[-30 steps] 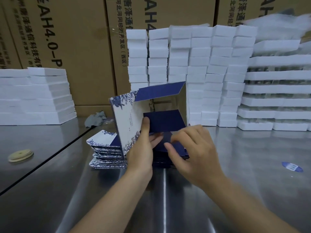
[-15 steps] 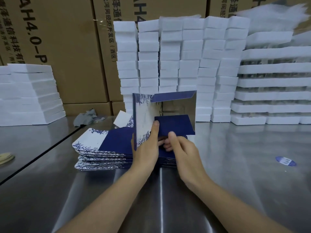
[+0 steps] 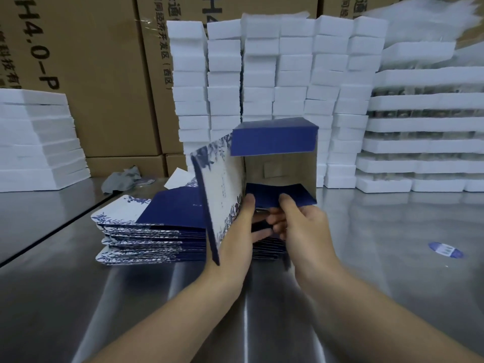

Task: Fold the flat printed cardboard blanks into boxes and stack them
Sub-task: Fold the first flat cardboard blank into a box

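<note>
I hold a half-opened blue and white printed box (image 3: 222,187) upright above the steel table, its open end facing me. A dark blue top flap (image 3: 272,140) hangs over the opening and a dark blue lower flap (image 3: 277,195) stands at the bottom. My left hand (image 3: 235,231) grips the white floral side panel, thumb on the inside. My right hand (image 3: 301,229) pinches the lower flap with thumb above and fingers below. Behind and to the left lies a pile of flat printed blanks (image 3: 146,231).
Columns of white foam blocks (image 3: 262,74) rise behind the box, with wider white foam trays (image 3: 424,142) to the right and a white stack (image 3: 36,137) at far left. Brown cartons (image 3: 99,74) line the back. A grey rag (image 3: 123,178) and a blue oval sticker (image 3: 445,249) lie on the table.
The box has opened wider into a square tube and come nearer to me. The top flap has folded down over the opening. My right hand has moved up onto the lower flap.
</note>
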Demonstrator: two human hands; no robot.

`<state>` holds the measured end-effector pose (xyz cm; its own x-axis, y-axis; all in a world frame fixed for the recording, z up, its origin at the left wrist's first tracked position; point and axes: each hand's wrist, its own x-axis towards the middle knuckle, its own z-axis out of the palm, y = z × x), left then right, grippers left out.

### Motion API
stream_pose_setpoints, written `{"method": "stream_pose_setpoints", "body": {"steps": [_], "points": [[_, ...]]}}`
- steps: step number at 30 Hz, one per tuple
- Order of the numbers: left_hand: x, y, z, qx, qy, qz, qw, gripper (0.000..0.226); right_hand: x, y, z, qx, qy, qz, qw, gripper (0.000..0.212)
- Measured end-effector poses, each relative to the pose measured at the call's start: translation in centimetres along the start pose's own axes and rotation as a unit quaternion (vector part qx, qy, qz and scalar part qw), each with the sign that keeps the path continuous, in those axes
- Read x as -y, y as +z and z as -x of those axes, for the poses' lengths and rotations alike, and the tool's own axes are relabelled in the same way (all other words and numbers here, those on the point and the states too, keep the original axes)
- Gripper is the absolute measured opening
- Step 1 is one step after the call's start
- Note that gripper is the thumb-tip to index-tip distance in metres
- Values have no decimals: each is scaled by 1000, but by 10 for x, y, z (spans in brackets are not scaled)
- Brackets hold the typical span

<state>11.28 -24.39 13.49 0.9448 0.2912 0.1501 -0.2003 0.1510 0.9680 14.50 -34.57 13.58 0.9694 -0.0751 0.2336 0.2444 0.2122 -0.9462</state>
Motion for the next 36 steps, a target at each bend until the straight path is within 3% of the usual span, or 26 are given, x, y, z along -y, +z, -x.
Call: {"method": "stream_pose_setpoints", "body": {"steps": [2,7,16,21,25,29,36], "points": [[-4,5,3,-8,-7,55,998,47,5,3,4,-1,6,-8,1000,43],[-3,9,2,1,0,75,997,52,10,7,13,13,15,-17,1000,43],[-7,6,5,-72,-11,3,997,51,19,10,27,90,53,-33,994,33],[-14,12,13,-9,0,-15,1000,71,18,12,27,79,36,-32,996,40],[-15,11,13,-4,20,-46,999,61,20,12,30,100,39,-17,994,48],[-23,8,9,17,36,32,999,50,28,7,26,89,43,-32,995,52],[-20,5,7,53,-6,88,995,65,27,8,27,94,38,-16,995,53]]}}
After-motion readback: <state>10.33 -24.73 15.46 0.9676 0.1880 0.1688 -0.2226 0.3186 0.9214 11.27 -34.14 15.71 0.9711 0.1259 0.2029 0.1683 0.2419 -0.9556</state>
